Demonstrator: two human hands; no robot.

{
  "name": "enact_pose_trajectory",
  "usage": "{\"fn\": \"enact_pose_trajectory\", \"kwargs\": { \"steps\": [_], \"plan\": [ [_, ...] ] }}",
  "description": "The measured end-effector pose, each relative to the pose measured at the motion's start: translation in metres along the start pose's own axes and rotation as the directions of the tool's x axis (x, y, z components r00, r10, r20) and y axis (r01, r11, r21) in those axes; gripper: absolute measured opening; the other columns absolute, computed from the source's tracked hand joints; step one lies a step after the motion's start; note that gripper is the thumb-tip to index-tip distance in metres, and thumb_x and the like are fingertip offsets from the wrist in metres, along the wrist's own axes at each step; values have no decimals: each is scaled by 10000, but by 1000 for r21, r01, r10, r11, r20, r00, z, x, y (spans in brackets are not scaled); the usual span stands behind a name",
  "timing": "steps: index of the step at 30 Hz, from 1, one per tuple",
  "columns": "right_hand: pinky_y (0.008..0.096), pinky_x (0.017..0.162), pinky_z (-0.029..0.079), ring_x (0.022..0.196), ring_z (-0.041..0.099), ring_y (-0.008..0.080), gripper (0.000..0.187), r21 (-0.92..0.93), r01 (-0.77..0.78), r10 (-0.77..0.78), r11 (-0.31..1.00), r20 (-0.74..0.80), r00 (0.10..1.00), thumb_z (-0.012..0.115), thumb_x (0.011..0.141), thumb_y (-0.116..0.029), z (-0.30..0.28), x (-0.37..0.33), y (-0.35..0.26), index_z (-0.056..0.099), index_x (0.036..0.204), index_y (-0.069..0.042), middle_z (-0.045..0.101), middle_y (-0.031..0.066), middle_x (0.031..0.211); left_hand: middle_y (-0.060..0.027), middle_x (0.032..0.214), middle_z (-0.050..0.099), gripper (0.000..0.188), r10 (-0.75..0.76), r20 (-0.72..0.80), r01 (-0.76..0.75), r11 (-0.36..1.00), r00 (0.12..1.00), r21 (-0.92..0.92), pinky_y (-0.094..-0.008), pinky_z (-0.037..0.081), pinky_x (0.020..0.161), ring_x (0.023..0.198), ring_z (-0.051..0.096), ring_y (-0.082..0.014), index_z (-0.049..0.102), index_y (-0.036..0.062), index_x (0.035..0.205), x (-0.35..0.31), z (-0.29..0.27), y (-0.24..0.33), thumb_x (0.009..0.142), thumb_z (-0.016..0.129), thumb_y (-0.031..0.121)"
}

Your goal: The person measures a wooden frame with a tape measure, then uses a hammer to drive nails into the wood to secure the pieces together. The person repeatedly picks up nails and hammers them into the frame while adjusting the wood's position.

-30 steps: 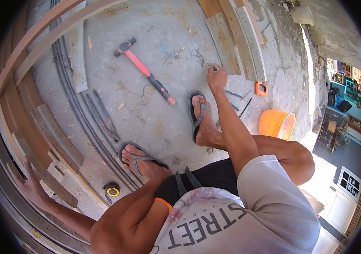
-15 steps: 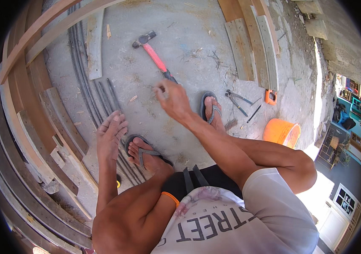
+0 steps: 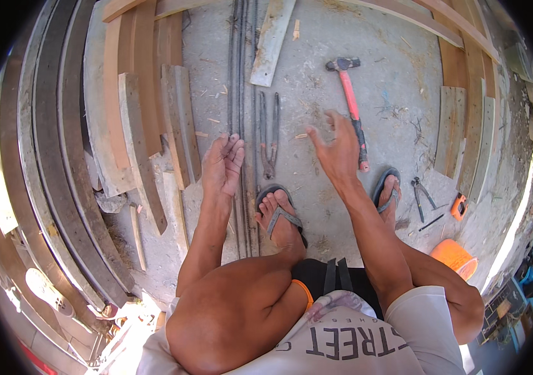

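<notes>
My left hand (image 3: 223,167) is raised over the dark metal rods, fingers curled in toward the thumb. Whether something small is between its fingertips I cannot make out. My right hand (image 3: 340,153) hovers above the concrete with thumb and fingers apart, holding nothing. Just right of it lies a hammer (image 3: 351,100) with a red handle and black grip, head pointing away from me. Between my hands, a long-handled plier-like tool (image 3: 269,150) rests on the floor, its two handles spread away from me.
Wooden planks (image 3: 134,125) and long dark beams (image 3: 47,144) fill the left; more boards (image 3: 451,128) lie at right. Dark rods (image 3: 236,69) run beside my left foot. Pincers (image 3: 421,194), an orange-black tool (image 3: 459,207) and an orange bucket (image 3: 451,257) sit beyond my right foot.
The view has swung left, so the floor things appear farther right and the long-handled tool shows fully. My left fingers have curled in; my right hand has opened, away from the hammer's grip.
</notes>
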State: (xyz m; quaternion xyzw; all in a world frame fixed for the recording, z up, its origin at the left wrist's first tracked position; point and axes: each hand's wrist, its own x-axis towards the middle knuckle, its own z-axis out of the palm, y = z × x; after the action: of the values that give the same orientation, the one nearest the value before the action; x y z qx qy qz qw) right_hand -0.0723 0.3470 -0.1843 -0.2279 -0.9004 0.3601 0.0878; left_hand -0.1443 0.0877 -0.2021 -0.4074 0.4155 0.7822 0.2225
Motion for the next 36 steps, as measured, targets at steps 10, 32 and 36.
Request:
{"fn": "enact_pose_trajectory", "kwargs": {
  "steps": [10,32,36],
  "plan": [
    [509,893,491,1034,645,410,468,-321,-286,291,903,-36,956,721,966,-379,-19,-4,98,598,1203,5,659,232,1108,-12,837,631,97,31,-72,-53,945,997,-322,-208,508,476,650,605,-95,656,71,1080,60,20,29,1023,687,144],
    [278,418,377,460,430,93,407,400,-807,414,434,707,573,443,1106,-474,83,-95,-101,497,971,-93,438,-15,619,50,771,472,73,109,-279,-196,932,954,-304,-233,347,513,613,428,-75,654,152,1037,83,26,17,1026,682,219],
    [277,435,387,467,441,106,423,443,-821,433,359,700,567,437,1107,-498,92,-89,-101,487,956,-107,435,-17,614,50,767,470,72,105,-231,-179,928,967,-327,-233,346,512,602,421,-74,658,156,1034,89,17,16,1026,687,222]
  ]
}}
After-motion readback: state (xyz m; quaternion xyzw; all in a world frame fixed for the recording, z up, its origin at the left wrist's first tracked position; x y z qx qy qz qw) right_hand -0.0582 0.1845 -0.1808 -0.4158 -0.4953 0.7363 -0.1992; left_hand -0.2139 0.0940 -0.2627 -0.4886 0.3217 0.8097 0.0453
